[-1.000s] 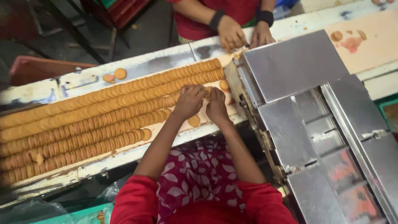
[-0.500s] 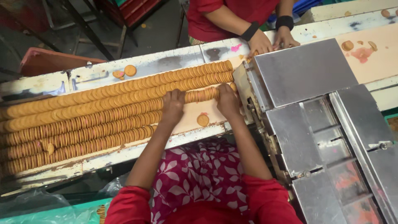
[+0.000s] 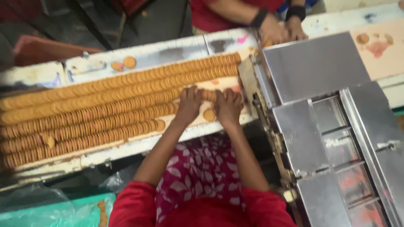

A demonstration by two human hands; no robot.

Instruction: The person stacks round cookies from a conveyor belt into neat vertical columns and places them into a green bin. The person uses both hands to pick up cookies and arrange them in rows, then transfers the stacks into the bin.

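Observation:
Long rows of round sandwich biscuits (image 3: 97, 109) lie edge-on across a white conveyor table (image 3: 168, 50). My left hand (image 3: 190, 103) and my right hand (image 3: 228, 105) press from both sides on a short stack of biscuits (image 3: 209, 96) in the middle row, close to the metal machine. One loose biscuit (image 3: 209, 114) lies flat just below that stack, between my wrists. My forearms reach up from red sleeves over a patterned cloth.
A steel packing machine (image 3: 320, 67) with channels fills the right side. Across the table another person's hands (image 3: 280, 31), with dark wristbands, rest at the machine's far corner. Two loose biscuits (image 3: 124, 64) lie on the far table edge. A green bin (image 3: 54, 212) sits bottom left.
My hands moved apart along the row and then closed in again around a short stack of biscuits. The view shifted slightly.

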